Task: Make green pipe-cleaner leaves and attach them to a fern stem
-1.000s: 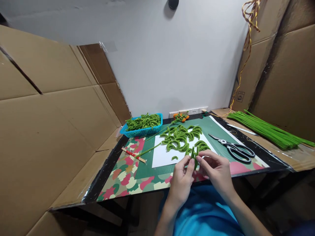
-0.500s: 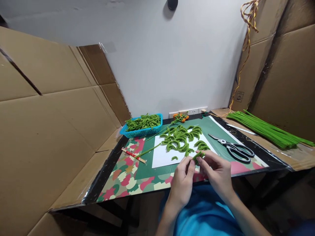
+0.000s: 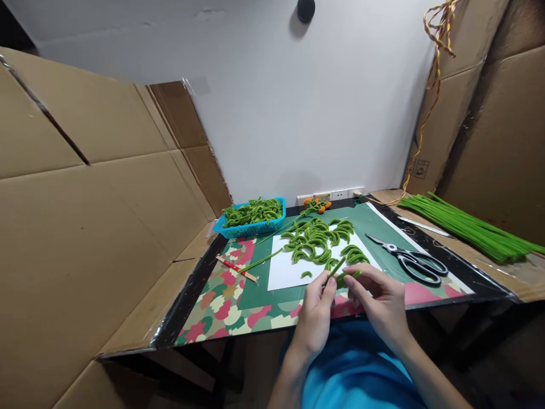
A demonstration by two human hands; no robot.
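Observation:
My left hand [image 3: 315, 311] pinches a green pipe cleaner [image 3: 338, 266] that sticks up and to the right from between thumb and forefinger. Close beside it, my right hand [image 3: 382, 300] is closed on bent green pipe cleaner pieces [image 3: 342, 280], partly covered by the fingers. How the stem and the pieces join is too small to tell. Beyond the hands, many curved green pipe cleaner pieces [image 3: 313, 245] lie in a pile on a white sheet of paper [image 3: 281, 275]. One small curved piece [image 3: 306, 274] rests apart near the sheet's front edge.
Black-handled scissors [image 3: 411, 261] lie partly open on the right. A blue basket [image 3: 251, 228] full of green pieces stands at the back left, near red-wrapped chopsticks [image 3: 237, 268]. Orange-and-green pipe cleaner work [image 3: 317, 205] sits at the back; long green pipe cleaners [image 3: 464, 227] lie far right.
The stem in my left hand now points up and stands apart from the pieces in my right hand. My hands have separated slightly. The whole view has shifted a little.

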